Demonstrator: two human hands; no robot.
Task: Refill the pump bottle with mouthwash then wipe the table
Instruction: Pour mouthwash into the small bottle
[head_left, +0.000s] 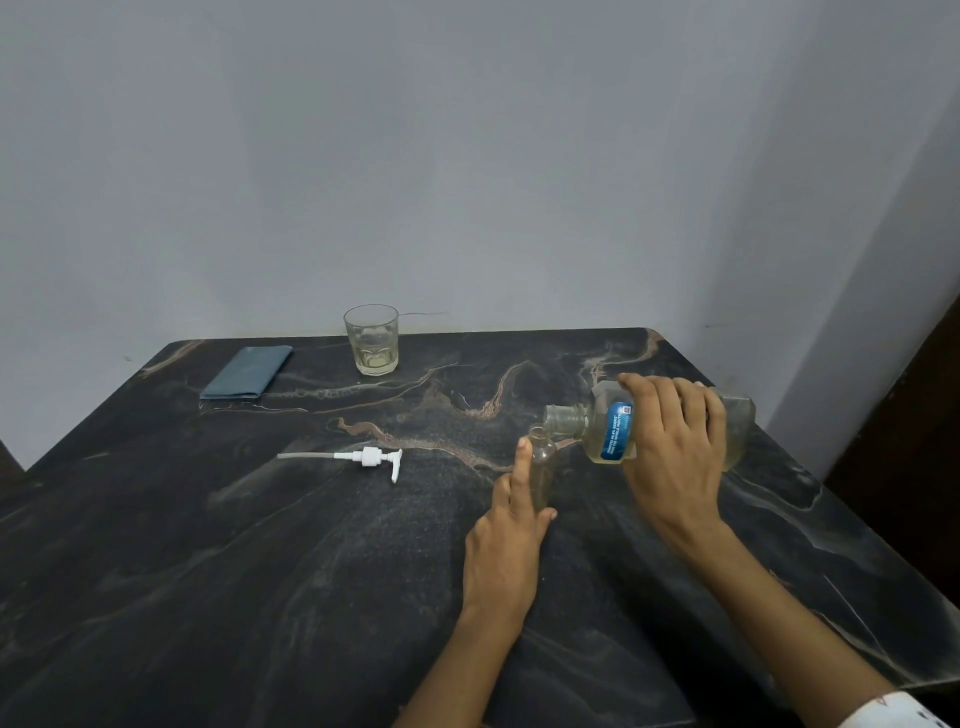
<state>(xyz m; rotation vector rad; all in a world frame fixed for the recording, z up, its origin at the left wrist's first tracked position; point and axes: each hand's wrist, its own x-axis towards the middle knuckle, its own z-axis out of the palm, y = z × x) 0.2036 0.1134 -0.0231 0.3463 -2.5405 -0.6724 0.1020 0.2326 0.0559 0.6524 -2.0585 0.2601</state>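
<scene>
A small clear pump bottle stands upright on the dark marble table with its top off. My left hand holds it from the left, index finger up along its side. My right hand grips a large clear mouthwash bottle with a blue label, tipped on its side, its open mouth just over the small bottle's neck. The white pump head with its long tube lies on the table to the left.
A drinking glass with a little pale liquid stands near the table's far edge. A folded blue-grey cloth lies at the back left. A grey wall rises behind the table; a dark surface borders the right side.
</scene>
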